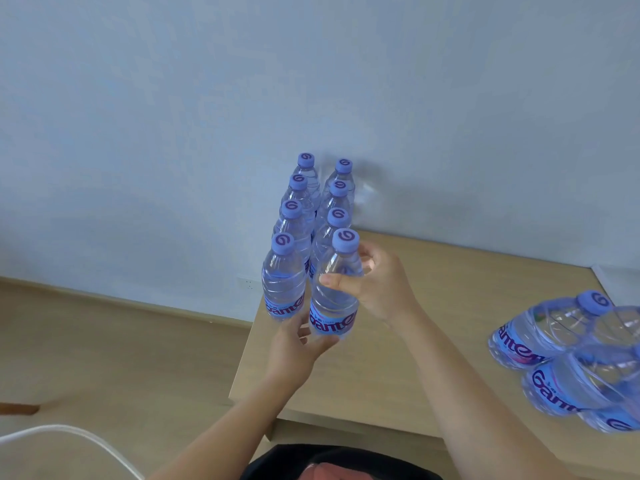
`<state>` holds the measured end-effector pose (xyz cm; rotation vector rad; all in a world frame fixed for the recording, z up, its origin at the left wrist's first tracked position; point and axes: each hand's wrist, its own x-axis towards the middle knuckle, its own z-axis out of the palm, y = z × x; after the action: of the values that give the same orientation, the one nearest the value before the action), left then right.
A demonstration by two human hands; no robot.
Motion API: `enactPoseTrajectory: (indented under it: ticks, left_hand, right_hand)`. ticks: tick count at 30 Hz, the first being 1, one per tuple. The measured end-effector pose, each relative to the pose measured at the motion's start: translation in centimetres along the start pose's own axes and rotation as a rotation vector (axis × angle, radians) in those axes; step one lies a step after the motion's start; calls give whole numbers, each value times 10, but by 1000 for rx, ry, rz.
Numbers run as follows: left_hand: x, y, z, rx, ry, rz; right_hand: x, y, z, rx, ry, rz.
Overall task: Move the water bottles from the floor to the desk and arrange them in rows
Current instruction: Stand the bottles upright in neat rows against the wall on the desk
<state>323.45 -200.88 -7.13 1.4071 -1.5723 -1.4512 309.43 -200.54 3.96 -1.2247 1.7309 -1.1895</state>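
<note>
dark clothing (332, 462) fills the bottom edge, nearest the camera, with both bare forearms reaching up from it over the pale wooden desk (398, 375). to the far left a white cable (86, 441) curves over the wooden floor (104, 341), and a wall socket (248, 285) sits low on the pale blue wall (173, 116) just left of the desk.

on the left part of the desk two rows of water bottles (298, 202) run away toward the wall, four in each row, all upright with purple caps. the left front bottle (284, 282) stands at the near end of the left row. the left hand (294, 351) is just below it, fingers relaxed and slightly curled, with the fingers (325, 341) touching the base of the right front bottle (334, 296) from below and the side. whether they truly wrap it i cannot tell; they look more like they steady it.

the right hand (381, 285) grips this same right front bottle at its shoulder, thumb across the front and fingers curled round the back. that bottle leans slightly and sits close beside the left front one, at the near end of the right row.

at the far right edge more water bottles, the side group (571, 362), crowd together on the desk, blurred and well apart from the rows.
</note>
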Motion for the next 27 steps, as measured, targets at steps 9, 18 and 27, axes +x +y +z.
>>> enactPoseTrajectory:
  ticks: [9, 18, 27]
  left_hand:
    - [4, -7, 7, 1, 26, -200]
    - [-1, -3, 18, -227, -53, -288]
    - [11, -5, 21, -292, -82, -298]
  right_hand:
    - [16, 21, 19, 23, -13, 17]
    - [20, 36, 25, 19, 25, 0]
    - [22, 45, 25, -45, 52, -110]
